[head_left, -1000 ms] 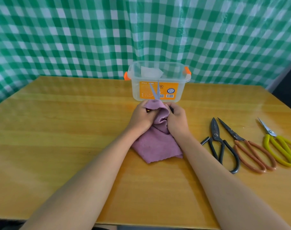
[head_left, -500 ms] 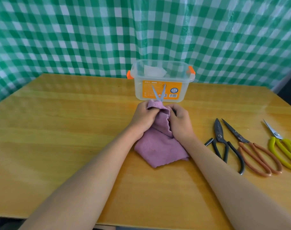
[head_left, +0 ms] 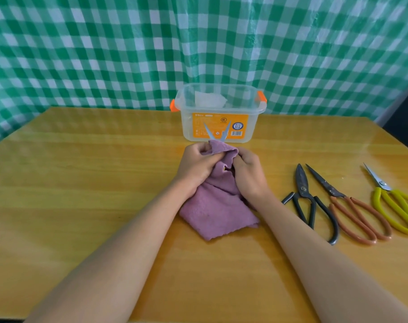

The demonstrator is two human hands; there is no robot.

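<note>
Clenching both the left grip (head_left: pixel 198 165) and the right grip (head_left: pixel 248 174) on a soft mauve terry cloth (head_left: pixel 218 210), bunched round a pair of silver-bladed scissors (head_left: pixel 208 132) at mid yellow wooden table (head_left: pixel 82 206), just before a clear plastic box with orange clips (head_left: pixel 251 127). Risking a nicked finger by rubbing so near bare tips gaping in a V past the cloth; risking also a snagged or cut fold by squeezing the handles blind. Hiding handles and pivot wholly under the cloth; leaving a white scrap (head_left: pixel 210 100) inside the box too vague for naming.
</note>
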